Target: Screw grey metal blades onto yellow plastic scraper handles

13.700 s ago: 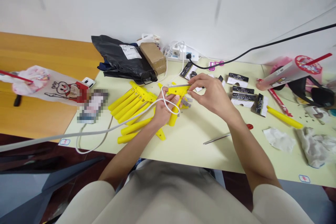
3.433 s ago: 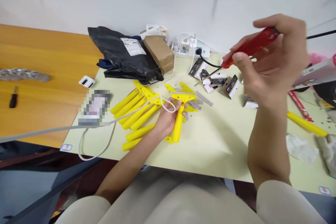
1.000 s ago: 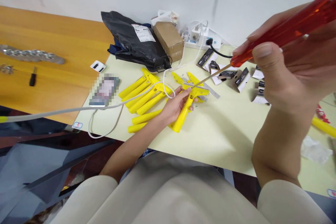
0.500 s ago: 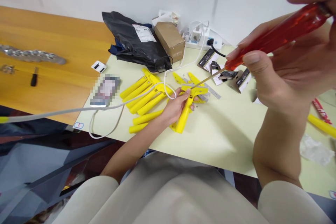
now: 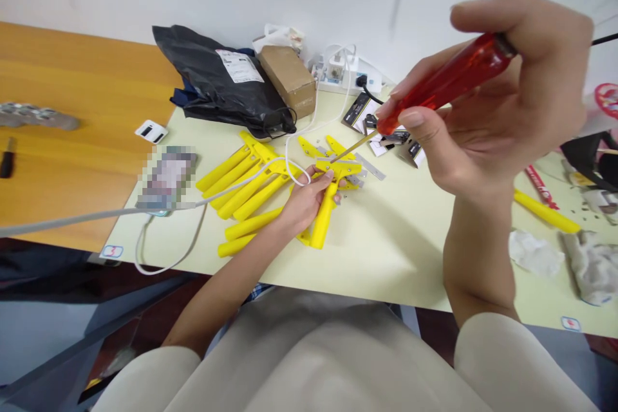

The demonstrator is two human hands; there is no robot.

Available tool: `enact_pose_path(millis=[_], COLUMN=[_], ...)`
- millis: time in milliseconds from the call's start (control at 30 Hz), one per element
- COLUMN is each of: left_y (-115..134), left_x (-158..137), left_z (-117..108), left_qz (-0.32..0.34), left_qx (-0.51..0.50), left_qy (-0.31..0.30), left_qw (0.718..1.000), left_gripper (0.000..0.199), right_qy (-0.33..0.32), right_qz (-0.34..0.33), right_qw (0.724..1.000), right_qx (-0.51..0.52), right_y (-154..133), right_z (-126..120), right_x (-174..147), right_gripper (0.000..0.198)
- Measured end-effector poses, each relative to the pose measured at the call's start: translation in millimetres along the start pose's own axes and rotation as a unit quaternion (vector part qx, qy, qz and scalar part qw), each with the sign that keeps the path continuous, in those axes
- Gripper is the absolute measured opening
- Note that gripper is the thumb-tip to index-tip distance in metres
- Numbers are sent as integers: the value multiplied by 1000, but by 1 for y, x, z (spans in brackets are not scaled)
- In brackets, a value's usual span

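On the pale counter, left hand grips a light, rigid scraper by its handle; right hand clenches a screwdriver on it.

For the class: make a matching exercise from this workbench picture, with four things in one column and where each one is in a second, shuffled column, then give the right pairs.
Things
1. red-handled screwdriver
2. yellow plastic scraper with a metal blade
3. brown cardboard box
4. small white remote-like device

Places
A. on the orange wooden tabletop
B. gripped in the right hand
C. against the wall, beside the black plastic bag
D. held on the pale table by the left hand

Pairs: 1-B, 2-D, 3-C, 4-A
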State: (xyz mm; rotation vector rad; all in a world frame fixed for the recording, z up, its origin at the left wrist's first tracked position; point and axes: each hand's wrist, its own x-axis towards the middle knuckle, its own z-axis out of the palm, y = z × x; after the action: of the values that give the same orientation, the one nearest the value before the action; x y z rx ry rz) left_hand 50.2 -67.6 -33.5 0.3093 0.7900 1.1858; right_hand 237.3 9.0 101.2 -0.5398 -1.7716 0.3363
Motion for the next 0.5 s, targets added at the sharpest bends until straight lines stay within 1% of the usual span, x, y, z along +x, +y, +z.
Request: enact_pose_path(millis=[133,200,267,333,367,467,500], left_y=[-1,-1,-1,-1,0,1,1], left_x=[0,0,0,0,-1,-2,-3], left_z=[0,-1,0,1,1,4,4], left_qz=[0,2,4,8,10,8,6], left_qx=[-5,-5,0,5,7,8,7], left_qy=[2,6,2,-4,-6,-7,-5], left_qw=[1000,1000,1000,1000,1000,1000,1000], left_gripper=[39,40,39,37,37,36,36], right_qy=[1,-20,-29,-37,-40,-53,-60], right_qz=[63,94,93,80,61,-47,-68], right_qw=[998,995,995,996,997,995,993], right_qx=[0,4,17,31,39,71,81], right_y=[-1,-3,-4,-1,2,11,11], right_z=[-3,-5,-5,-3,-2,2,2], right_x=[-4,-5,-5,-5,-4,-1,0], right_gripper=[75,74,73,75,76,72,69])
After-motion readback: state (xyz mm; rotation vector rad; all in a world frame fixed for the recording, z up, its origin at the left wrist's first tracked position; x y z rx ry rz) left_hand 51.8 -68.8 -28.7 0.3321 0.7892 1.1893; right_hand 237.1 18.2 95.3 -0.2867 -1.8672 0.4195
